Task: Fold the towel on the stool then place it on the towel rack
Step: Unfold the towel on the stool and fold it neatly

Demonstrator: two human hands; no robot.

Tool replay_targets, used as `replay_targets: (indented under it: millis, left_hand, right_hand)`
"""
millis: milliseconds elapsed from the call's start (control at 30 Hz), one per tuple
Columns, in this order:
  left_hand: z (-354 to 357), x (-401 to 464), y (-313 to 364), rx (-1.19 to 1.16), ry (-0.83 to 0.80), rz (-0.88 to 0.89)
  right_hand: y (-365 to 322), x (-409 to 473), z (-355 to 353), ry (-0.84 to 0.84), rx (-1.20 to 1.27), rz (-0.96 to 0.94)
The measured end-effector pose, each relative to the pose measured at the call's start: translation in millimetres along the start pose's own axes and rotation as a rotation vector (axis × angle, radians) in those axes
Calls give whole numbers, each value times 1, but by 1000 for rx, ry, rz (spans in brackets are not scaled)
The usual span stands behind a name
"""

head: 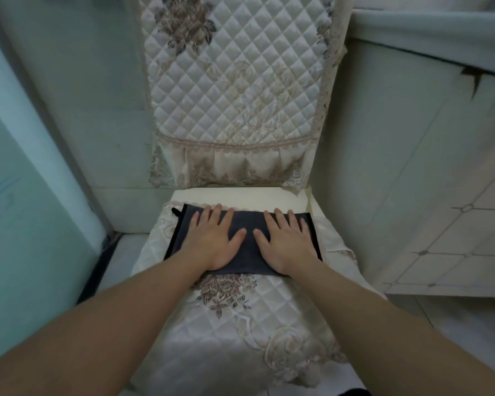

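Both hands lie flat on a dark grey towel (pixel 247 247), palms down. The left hand (pixel 215 241) is on the left half of the towel and the right hand (pixel 286 244) is on the right half. The fingers of both hands are straight and spread a little, pointing to the far side. They press on the cloth — they do not grab it or curl around it. The two thumbs point toward each other in the middle, close but not touching, with a strip of towel showing between them.

The towel is folded into a wide, flat shape. It has a black edge on its left and right sides, and a small black loop (pixel 176 211) sticks out at its far left corner.

The towel sits on the far part of the stool (pixel 240 324), which has a cream quilted cover with brown flowers sewn on it. A tall padded back (pixel 235 90) with the same cover stands up on the far side. On the right is a pale tiled wall (pixel 455 238) — on the left, a light green panel (pixel 26 224).
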State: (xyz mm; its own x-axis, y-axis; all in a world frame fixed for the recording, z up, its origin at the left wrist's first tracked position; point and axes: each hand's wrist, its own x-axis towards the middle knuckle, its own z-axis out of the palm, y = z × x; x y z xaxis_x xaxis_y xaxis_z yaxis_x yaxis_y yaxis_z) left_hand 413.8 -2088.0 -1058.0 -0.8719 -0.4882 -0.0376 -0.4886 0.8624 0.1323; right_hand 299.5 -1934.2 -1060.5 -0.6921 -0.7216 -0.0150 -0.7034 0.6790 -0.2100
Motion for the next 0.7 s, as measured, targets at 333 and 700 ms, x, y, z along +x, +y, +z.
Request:
replay_targets:
  millis: [333,700]
  left_hand:
    - [3,4,-2,14,-2,-10]
    - [4,-2,0,8,46,6]
  right_hand:
    - [0,-3,-2,-3,17,2]
    - [28,-38,-1,-22,22,60]
